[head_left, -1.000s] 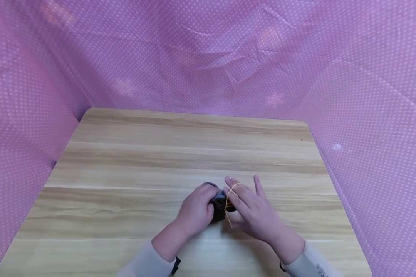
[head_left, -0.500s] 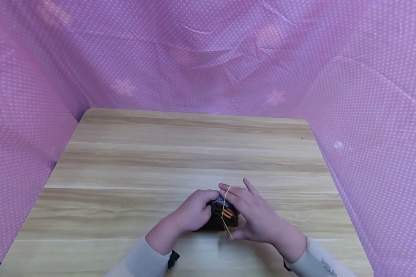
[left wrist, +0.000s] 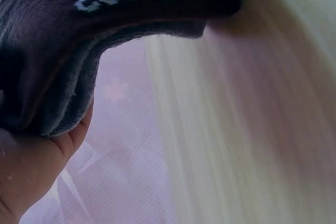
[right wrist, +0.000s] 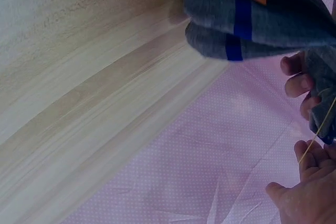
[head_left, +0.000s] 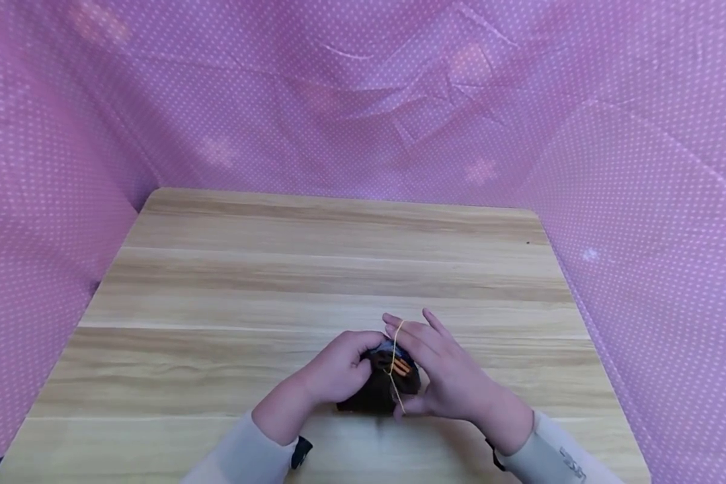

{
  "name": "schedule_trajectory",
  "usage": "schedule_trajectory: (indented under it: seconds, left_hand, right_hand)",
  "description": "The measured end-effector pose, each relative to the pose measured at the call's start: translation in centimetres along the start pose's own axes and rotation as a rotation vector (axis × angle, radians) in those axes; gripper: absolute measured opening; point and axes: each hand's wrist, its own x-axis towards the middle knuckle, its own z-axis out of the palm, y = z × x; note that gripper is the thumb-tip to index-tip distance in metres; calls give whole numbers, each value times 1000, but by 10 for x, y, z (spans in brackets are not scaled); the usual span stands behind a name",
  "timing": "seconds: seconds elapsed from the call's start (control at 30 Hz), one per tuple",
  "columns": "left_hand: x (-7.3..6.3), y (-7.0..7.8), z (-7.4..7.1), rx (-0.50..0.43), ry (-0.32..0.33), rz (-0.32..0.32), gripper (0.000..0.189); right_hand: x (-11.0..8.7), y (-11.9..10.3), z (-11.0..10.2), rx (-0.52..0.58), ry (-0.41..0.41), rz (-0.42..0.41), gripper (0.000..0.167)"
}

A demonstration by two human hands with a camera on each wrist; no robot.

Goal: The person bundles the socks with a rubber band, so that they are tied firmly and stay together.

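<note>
My left hand [head_left: 339, 370] grips a bundle of dark socks [head_left: 372, 396] low over the front middle of the table, its thumb bent over the near side. In the left wrist view the socks [left wrist: 126, 19] show white "COTTON" lettering. Grey toe ends with blue and orange stripes belong to the socks [right wrist: 215, 14] in the right wrist view. A thin yellow rubber band [head_left: 397, 393] is stretched between the spread fingers and thumb of my right hand [head_left: 454, 376], at the bundle's right end. How far the band passes round the socks is hard to tell.
A wood-grain table [head_left: 314, 269] lies under both hands. Pink dotted cloth [head_left: 363, 121] hangs behind it and along both sides. A small dark speck [head_left: 528, 243] marks the table's far right.
The sock bundle has turned and come slightly nearer, so more of its dark side and orange stripes show. The right hand has shifted slightly left, keeping the band stretched.
</note>
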Motion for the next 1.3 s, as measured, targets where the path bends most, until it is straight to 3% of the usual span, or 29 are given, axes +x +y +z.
schedule_trajectory:
  seconds: [0.23, 0.37, 0.47, 0.63, 0.73, 0.8, 0.87, 0.93, 1.03, 1.1, 1.2, 1.3]
  left_hand:
    - [-1, 7, -4, 14, 10, -5, 22]
    - [-1, 11, -4, 33, 69, -29, 18]
    - [-1, 12, 0, 159, 215, 16, 22]
    - [0, 8, 17, 468, 593, 202, 28]
    - [3, 8, 25, 508, 759, 323, 31]
    - [6, 10, 28, 492, 823, 413, 33]
    - [8, 14, 28, 460, 836, 509, 32]
    - [8, 18, 28, 420, 823, 589, 38]
    - [3, 19, 26, 422, 808, 624, 49]
    - [-1, 14, 25, 445, 814, 593, 55]
    - [-6, 3, 22, 513, 836, 522, 53]
    - [-6, -8, 18, 558, 862, 464, 53]
  right_hand:
    - [3, 3, -4, -18, 44, 3, 118]
    - [5, 2, -7, -30, 37, 36, 120]
    - [6, -3, -9, -46, 21, 130, 123]
    - [6, -18, -12, 40, -12, 451, 118]
    - [13, -28, -10, 196, 13, 560, 93]
    - [22, -34, -9, 268, 61, 582, 64]
    - [31, -39, -6, 279, 131, 575, 40]
    - [39, -44, -1, 247, 228, 542, 28]
    - [45, -45, 10, 188, 346, 468, 25]
    - [43, -43, 16, 151, 345, 425, 20]
    - [38, -37, 21, 99, 253, 382, 11]
    - [34, -34, 23, 139, 179, 365, 12]
